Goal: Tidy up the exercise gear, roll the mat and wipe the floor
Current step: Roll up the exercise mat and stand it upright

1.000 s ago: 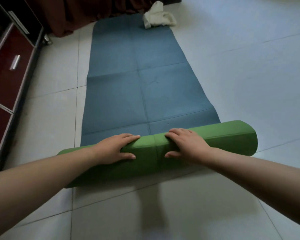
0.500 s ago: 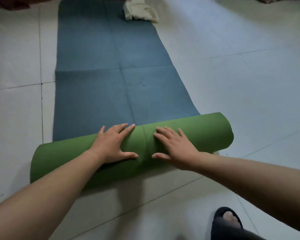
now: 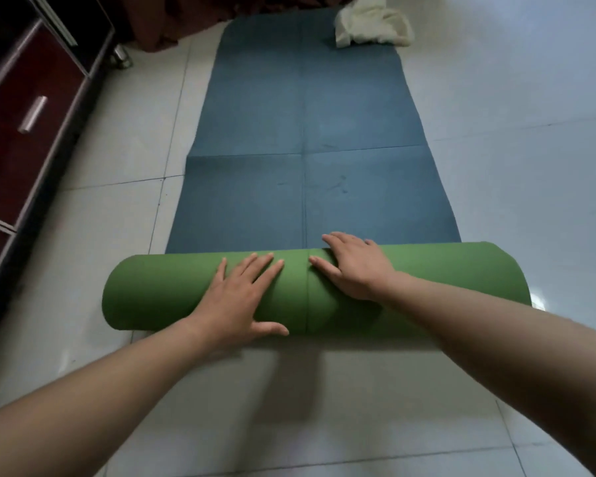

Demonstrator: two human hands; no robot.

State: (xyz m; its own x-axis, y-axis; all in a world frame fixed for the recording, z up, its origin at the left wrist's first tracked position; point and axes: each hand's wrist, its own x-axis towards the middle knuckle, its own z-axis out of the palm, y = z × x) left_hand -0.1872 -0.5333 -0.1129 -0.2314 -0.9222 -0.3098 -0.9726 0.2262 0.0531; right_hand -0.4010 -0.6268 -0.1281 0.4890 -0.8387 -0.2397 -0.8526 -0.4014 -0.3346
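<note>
Mat (image 3: 303, 132) lies half rolled, left hand (image 3: 241, 294) and right hand (image 3: 355, 266) flat, fingers straight, atop it.

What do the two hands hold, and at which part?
Nothing is gripped: left hand and right hand press flat on the mat roll, near its middle.

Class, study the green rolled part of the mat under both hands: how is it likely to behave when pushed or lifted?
Being a round roll on smooth floor tiles, it would probably roll forward easily under a push. The flat blue part shows fold creases, so the material seems flexible; lifted by one end it may sag.
</note>
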